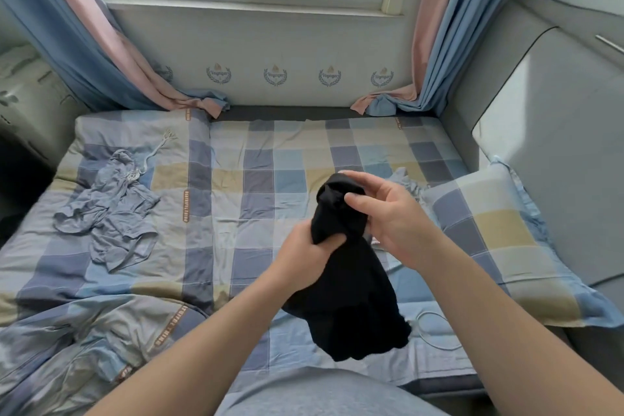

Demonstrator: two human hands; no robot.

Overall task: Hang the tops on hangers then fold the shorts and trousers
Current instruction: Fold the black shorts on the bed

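Black garment (354, 307) hangs above the bed (266, 162), held up by both hands: the left hand (302, 255) grips its bunched middle, and the right hand (388, 216) pinches its top end between thumb and fingers. A crumpled blue-grey garment (111, 213) lies on the bed well to the left, and a pillow (499, 240) lies at the right.

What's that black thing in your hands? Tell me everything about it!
The black garment is soft, plain, matte cloth, bunched up so its kind is hard to tell. It hangs above the bed. The left hand grips it below the top; the right hand pinches its top end. Its loose lower part droops in folds.
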